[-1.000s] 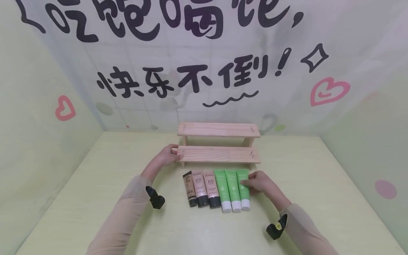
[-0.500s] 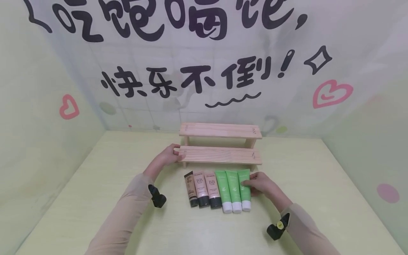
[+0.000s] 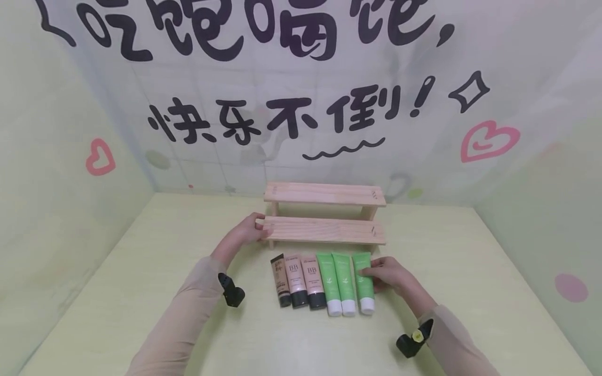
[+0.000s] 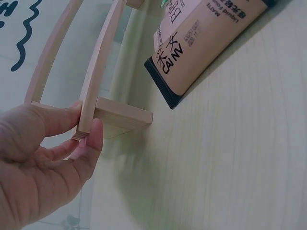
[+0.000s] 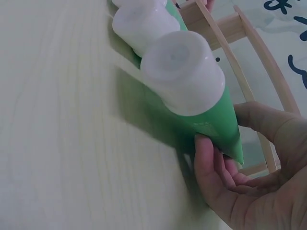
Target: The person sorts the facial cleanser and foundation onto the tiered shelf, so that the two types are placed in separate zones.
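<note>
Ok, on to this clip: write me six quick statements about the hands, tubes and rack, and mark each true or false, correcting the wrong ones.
1. The left hand grips the wooden rack by its lower board. True.
2. The two pink tubes lie between the brown tube and the green tubes. True.
3. The right hand holds the brown tube. False: it holds the rightmost green tube.
4. Four green tubes are in the row. False: there are three.
5. A tube stands on the upper board. False: all six tubes are in front of the rack.
6. In the head view, a gap shows between the rightmost green tube and the one beside it. True.
</note>
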`<state>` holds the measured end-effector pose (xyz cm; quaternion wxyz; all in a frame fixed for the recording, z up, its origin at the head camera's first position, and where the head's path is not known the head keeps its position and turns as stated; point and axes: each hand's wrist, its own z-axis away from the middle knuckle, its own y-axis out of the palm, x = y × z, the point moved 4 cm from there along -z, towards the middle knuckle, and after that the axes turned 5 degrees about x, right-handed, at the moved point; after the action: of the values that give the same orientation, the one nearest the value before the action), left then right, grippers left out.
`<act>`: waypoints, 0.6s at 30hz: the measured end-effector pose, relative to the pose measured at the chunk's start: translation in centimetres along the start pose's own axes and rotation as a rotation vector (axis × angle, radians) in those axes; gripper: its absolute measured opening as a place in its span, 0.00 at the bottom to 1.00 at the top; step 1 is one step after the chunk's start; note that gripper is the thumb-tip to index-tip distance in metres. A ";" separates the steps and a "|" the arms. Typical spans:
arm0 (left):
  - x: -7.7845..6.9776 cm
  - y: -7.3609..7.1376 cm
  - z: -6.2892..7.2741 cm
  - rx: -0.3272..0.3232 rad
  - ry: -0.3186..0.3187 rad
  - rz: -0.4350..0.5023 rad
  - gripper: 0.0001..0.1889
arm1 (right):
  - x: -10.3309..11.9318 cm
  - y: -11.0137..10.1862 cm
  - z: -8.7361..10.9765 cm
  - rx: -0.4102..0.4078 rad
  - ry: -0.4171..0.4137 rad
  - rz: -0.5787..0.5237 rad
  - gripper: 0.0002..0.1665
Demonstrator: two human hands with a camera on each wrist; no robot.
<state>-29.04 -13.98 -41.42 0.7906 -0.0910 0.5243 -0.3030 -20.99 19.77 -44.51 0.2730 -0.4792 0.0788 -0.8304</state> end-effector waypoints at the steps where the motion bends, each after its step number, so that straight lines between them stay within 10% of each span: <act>1: 0.0 0.0 0.0 -0.002 0.001 0.001 0.33 | 0.0 -0.1 0.1 0.005 -0.001 -0.007 0.31; 18: 0.0 0.1 0.2 -0.006 -0.004 0.013 0.33 | 0.2 -0.8 1.2 0.097 -0.068 -0.040 0.32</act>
<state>-28.88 -13.93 -41.35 0.7934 -0.0907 0.5240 -0.2961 -20.38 20.47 -43.43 0.2818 -0.4950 0.0194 -0.8217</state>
